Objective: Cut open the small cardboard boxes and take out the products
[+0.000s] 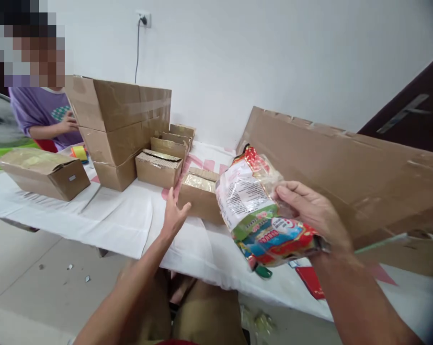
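Quite crinkled — a glossy packet (258,213), red, blue, green and white.

Packaging (254,206) seemingly hides one carton's right end (198,202).

Soft, even lt.; glare on pkg (257,211); R corners dark.

This looks like a packing workshop, with taped cartons (118,112) stacked on a cloth-covered table (125,223).
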Demonstrator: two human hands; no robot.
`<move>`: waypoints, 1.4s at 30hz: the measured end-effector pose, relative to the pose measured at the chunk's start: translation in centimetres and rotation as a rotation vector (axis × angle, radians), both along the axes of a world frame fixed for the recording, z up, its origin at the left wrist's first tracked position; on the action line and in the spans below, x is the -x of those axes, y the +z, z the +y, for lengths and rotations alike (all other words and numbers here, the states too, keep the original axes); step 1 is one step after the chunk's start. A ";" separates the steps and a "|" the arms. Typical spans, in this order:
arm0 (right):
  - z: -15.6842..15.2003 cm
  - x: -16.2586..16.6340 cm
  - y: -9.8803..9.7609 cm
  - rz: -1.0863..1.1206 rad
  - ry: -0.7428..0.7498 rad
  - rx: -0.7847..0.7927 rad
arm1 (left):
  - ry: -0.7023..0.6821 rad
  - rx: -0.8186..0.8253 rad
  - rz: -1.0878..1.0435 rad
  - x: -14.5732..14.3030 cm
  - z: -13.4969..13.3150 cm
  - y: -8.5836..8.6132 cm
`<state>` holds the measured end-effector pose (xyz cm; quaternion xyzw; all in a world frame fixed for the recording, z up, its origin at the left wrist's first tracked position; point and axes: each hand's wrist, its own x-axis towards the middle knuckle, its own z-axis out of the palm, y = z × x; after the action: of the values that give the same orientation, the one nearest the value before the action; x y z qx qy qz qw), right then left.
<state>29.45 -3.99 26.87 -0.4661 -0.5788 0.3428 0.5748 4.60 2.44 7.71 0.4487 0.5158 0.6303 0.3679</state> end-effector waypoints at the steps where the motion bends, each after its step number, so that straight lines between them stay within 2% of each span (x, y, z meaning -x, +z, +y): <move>1: -0.5 0.1 -0.5 0.025 0.002 0.027 | 0.015 -0.042 -0.002 0.2 -2.0 0.0; 3: -1.1 0.9 -1.7 0.072 0.000 0.034 | -0.021 -0.149 0.018 0.5 -6.4 -0.1; 5: -1.4 2.5 -3.1 0.150 0.009 0.011 | -0.098 -0.292 0.142 0.2 -10.3 0.0; 8: -1.7 6.4 -5.2 0.299 0.071 0.033 | -0.137 -0.401 0.249 -1.3 -13.2 0.5; 10: -2.4 9.0 -6.4 0.347 0.144 0.073 | -0.064 -0.341 0.167 -2.1 -13.3 0.7; 12: -3.4 10.8 -7.0 0.299 0.252 0.087 | 0.003 -0.221 -0.004 -2.0 -12.8 0.9; 14: -4.2 11.1 -7.3 0.183 0.308 0.015 | -0.024 -0.118 -0.227 -1.1 -12.4 1.2; 16: -4.5 9.9 -7.4 0.057 0.225 -0.129 | -0.117 -0.049 -0.457 0.5 -12.4 1.7; 18: -3.9 7.7 -7.7 -0.044 0.067 -0.246 | -0.201 0.010 -0.625 2.2 -12.7 2.1; 20: -2.9 5.4 -8.1 -0.103 0.002 -0.239 | -0.275 0.063 -0.700 3.4 -13.1 2.2; 21: -2.4 4.4 -8.4 -0.107 0.029 -0.191 | -0.313 0.085 -0.717 3.8 -13.4 2.0; 23: -1.8 3.2 -8.8 -0.092 0.178 -0.041 | -0.380 0.125 -0.731 4.2 -13.7 1.5; 25: -1.9 3.0 -9.3 -0.079 0.348 0.113 | -0.434 0.164 -0.718 4.3 -14.0 0.9; 27: -2.5 3.6 -9.7 -0.066 0.424 0.213 | -0.467 0.204 -0.698 4.4 -14.2 0.7; 30: -3.7 4.6 -10.5 0.028 0.364 0.265 | -0.504 0.226 -0.662 5.1 -14.5 1.1; 33: -4.3 5.1 -11.5 0.146 0.298 0.285 | -0.505 0.182 -0.626 6.2 -14.8 1.7; 37: -4.7 5.2 -12.3 0.149 0.311 0.266 | -0.405 0.136 -0.595 6.7 -15.1 2.2; 42: -5.5 5.8 -12.9 0.152 0.334 0.249 | -0.337 0.128 -0.534 5.9 -15.2 2.4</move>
<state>23.65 -9.47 13.94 -0.4037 -0.5562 0.5362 0.4900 -1.27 -12.79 10.15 0.3226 0.3583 0.6221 0.6169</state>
